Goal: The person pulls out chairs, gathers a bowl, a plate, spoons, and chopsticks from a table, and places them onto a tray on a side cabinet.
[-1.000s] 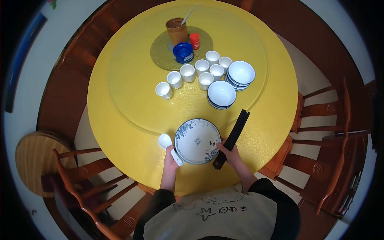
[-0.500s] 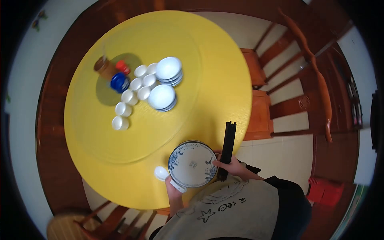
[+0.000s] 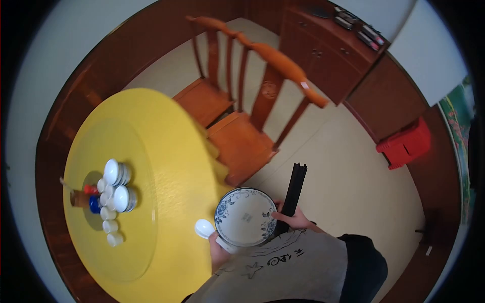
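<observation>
I hold a white plate [image 3: 246, 222] with a dark rim and blue flower patterns level in front of my body. My left hand [image 3: 217, 250] is closed on its left edge and also grips a white soup spoon [image 3: 204, 228], whose bowl points outward. On the plate's right side, my right hand [image 3: 294, 218] has its thumb over the rim. That hand also clasps a bundle of black chopsticks [image 3: 295, 189], which stick out past the fingers. Whether more plates lie beneath the top one is hard to see.
At left stands a round yellow table [image 3: 177, 242], bearing stacked bowls [image 3: 121, 198], several white cups [image 3: 108, 213] and a blue container [image 3: 95, 204]. Wooden chairs [image 3: 242, 139] stand ahead. A cabinet [image 3: 318, 55] is beyond them, and a red plastic object [image 3: 405, 144] lies at right.
My view has swung right, so the table now sits further left and the chairs and cabinet show more fully. Plate, spoon and chopsticks stay in my hands.
</observation>
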Demonstrator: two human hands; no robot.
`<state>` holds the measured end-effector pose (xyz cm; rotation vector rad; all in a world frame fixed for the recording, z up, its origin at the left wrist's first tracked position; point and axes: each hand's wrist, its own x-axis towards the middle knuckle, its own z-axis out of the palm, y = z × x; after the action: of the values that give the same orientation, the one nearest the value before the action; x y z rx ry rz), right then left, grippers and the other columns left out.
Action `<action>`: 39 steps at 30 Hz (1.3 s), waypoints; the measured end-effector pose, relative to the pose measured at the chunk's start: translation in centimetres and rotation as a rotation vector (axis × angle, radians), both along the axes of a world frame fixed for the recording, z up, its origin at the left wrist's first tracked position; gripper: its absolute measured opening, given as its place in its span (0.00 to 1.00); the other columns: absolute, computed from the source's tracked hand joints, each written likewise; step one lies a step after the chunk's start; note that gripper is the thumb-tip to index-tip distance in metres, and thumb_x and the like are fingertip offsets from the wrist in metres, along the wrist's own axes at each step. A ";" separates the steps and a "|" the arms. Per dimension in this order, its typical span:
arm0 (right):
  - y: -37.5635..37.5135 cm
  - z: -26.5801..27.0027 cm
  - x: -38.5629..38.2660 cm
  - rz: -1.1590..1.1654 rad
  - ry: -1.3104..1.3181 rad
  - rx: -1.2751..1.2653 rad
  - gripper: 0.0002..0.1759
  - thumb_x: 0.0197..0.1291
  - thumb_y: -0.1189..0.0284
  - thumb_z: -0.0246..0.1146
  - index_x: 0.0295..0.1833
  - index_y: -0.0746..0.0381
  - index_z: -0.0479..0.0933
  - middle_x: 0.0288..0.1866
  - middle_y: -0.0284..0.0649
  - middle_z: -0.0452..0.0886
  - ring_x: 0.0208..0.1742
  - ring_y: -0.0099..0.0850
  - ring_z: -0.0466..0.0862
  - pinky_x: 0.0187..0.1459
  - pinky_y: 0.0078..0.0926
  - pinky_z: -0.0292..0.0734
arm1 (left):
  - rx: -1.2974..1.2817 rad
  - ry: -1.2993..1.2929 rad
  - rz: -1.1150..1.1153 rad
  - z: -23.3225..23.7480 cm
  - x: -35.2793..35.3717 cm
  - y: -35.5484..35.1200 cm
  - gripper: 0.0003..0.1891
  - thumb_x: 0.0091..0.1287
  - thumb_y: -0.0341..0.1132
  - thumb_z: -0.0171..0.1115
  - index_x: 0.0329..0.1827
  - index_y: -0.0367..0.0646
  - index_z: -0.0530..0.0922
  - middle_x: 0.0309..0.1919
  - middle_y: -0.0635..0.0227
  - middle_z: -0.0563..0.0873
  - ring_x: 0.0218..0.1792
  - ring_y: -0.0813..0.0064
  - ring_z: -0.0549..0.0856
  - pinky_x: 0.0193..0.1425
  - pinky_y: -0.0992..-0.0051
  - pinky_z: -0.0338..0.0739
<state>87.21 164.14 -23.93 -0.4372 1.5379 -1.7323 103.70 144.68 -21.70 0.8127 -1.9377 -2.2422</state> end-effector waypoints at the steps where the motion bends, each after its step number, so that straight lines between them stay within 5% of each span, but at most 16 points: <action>1: 0.2 -0.1 0.2 -0.054 0.038 0.011 0.12 0.52 0.73 0.62 0.23 0.65 0.67 0.47 0.44 0.72 0.40 0.23 0.72 0.39 0.21 0.66 | 0.676 -0.112 0.220 -0.1 -1.0 -1.4 0.15 0.60 0.32 0.48 0.48 0.35 0.72 0.44 0.62 0.78 0.46 0.71 0.77 0.49 0.73 0.72; 2: 0.0 -0.3 1.0 -0.121 0.027 0.046 0.12 0.51 0.72 0.63 0.24 0.65 0.68 0.45 0.43 0.74 0.39 0.22 0.72 0.39 0.21 0.66 | 1.335 -0.251 0.461 0.2 -1.6 -2.4 0.14 0.59 0.27 0.51 0.47 0.34 0.72 0.44 0.62 0.78 0.46 0.71 0.77 0.49 0.73 0.72; 3: -0.1 0.0 1.5 -0.140 0.026 0.047 0.12 0.51 0.72 0.63 0.24 0.65 0.68 0.45 0.43 0.74 0.39 0.22 0.72 0.39 0.21 0.66 | 1.332 -0.265 0.445 1.1 -2.5 -2.2 0.14 0.59 0.27 0.51 0.47 0.34 0.72 0.44 0.62 0.78 0.46 0.71 0.77 0.49 0.73 0.72; 5: -0.1 0.7 2.4 -0.270 -0.092 0.166 0.12 0.50 0.71 0.64 0.26 0.66 0.69 0.43 0.41 0.74 0.37 0.21 0.71 0.38 0.21 0.67 | 0.839 -0.008 0.192 2.8 -4.0 -1.3 0.15 0.59 0.27 0.50 0.49 0.34 0.70 0.44 0.60 0.78 0.46 0.70 0.77 0.51 0.72 0.72; 6: 0.5 -1.5 2.5 -0.351 -0.068 0.135 0.12 0.50 0.71 0.64 0.27 0.67 0.70 0.42 0.41 0.75 0.36 0.21 0.72 0.38 0.20 0.67 | 0.586 0.020 -0.069 0.8 -4.6 -2.0 0.23 0.62 0.42 0.39 0.55 0.34 0.65 0.51 0.57 0.73 0.53 0.64 0.73 0.59 0.70 0.64; 7: 1.0 -0.5 2.4 -0.376 -0.155 0.118 0.12 0.49 0.72 0.64 0.26 0.66 0.69 0.42 0.42 0.75 0.39 0.24 0.73 0.39 0.22 0.68 | 1.096 -0.071 0.117 -2.9 -4.6 -2.4 0.23 0.62 0.42 0.39 0.55 0.35 0.65 0.50 0.57 0.74 0.52 0.65 0.73 0.58 0.69 0.65; 10: 2.0 -1.6 4.2 -0.594 -0.148 0.047 0.12 0.49 0.74 0.64 0.24 0.65 0.67 0.42 0.45 0.74 0.43 0.28 0.74 0.42 0.25 0.68 | 1.082 -0.139 0.008 -5.4 -5.8 -2.9 0.22 0.61 0.40 0.40 0.56 0.36 0.63 0.50 0.57 0.73 0.52 0.66 0.73 0.57 0.68 0.66; 13: 3.8 -2.3 5.9 -0.743 -0.181 0.053 0.11 0.49 0.73 0.63 0.26 0.65 0.67 0.36 0.40 0.74 0.36 0.25 0.73 0.38 0.23 0.68 | 1.139 -0.124 -0.177 -4.7 -8.0 -1.2 0.22 0.61 0.37 0.41 0.58 0.40 0.61 0.52 0.60 0.72 0.52 0.67 0.73 0.57 0.67 0.66; 15: 4.9 -2.7 7.6 -0.822 -0.353 0.088 0.10 0.52 0.78 0.59 0.24 0.65 0.65 0.45 0.47 0.73 0.45 0.30 0.73 0.47 0.26 0.66 | 1.090 -0.233 -0.236 -4.6 -9.0 -0.4 0.21 0.60 0.42 0.42 0.51 0.38 0.69 0.46 0.57 0.77 0.48 0.63 0.77 0.52 0.64 0.71; 19: 4.3 -2.7 8.9 -1.016 -0.372 -0.099 0.09 0.52 0.80 0.58 0.23 0.62 0.66 0.29 0.35 0.71 0.33 0.24 0.72 0.38 0.22 0.66 | 1.202 -0.269 -0.314 -3.3 -11.1 0.1 0.27 0.58 0.34 0.44 0.63 0.47 0.57 0.56 0.67 0.70 0.55 0.71 0.71 0.59 0.69 0.64; 21: 4.3 -2.3 8.9 -1.040 -0.370 -0.070 0.09 0.51 0.79 0.58 0.23 0.62 0.65 0.28 0.34 0.70 0.31 0.23 0.71 0.36 0.20 0.66 | 1.177 -0.313 -0.330 -6.6 -11.4 0.1 0.27 0.57 0.34 0.45 0.64 0.47 0.57 0.57 0.68 0.69 0.55 0.73 0.71 0.59 0.70 0.64; 27: 7.7 -2.0 6.7 -1.072 -0.285 0.136 0.11 0.48 0.74 0.62 0.22 0.60 0.65 0.21 0.30 0.67 0.26 0.20 0.68 0.30 0.17 0.62 | 1.244 -0.272 -0.327 -6.0 -13.9 4.4 0.25 0.59 0.36 0.44 0.62 0.45 0.59 0.54 0.64 0.72 0.53 0.72 0.73 0.57 0.69 0.67; 31: 7.8 -1.5 7.1 -1.025 -0.460 0.077 0.08 0.50 0.75 0.61 0.24 0.61 0.67 0.24 0.32 0.70 0.27 0.21 0.70 0.32 0.20 0.66 | 1.163 -0.171 -0.275 -4.0 -12.5 3.4 0.28 0.58 0.35 0.47 0.63 0.42 0.56 0.57 0.66 0.69 0.56 0.73 0.69 0.61 0.72 0.62; 39: 5.5 -2.2 2.7 -0.925 -0.304 -0.106 0.09 0.48 0.78 0.62 0.28 0.65 0.67 0.47 0.40 0.73 0.37 0.21 0.70 0.39 0.19 0.65 | 1.114 -0.074 -0.249 -5.1 -14.1 1.3 0.29 0.58 0.37 0.47 0.65 0.45 0.55 0.60 0.66 0.65 0.59 0.73 0.66 0.60 0.71 0.63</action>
<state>89.88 169.61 -26.13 0.5747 1.5172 -2.4171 89.57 145.94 -26.80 0.7032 -0.6522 -3.4515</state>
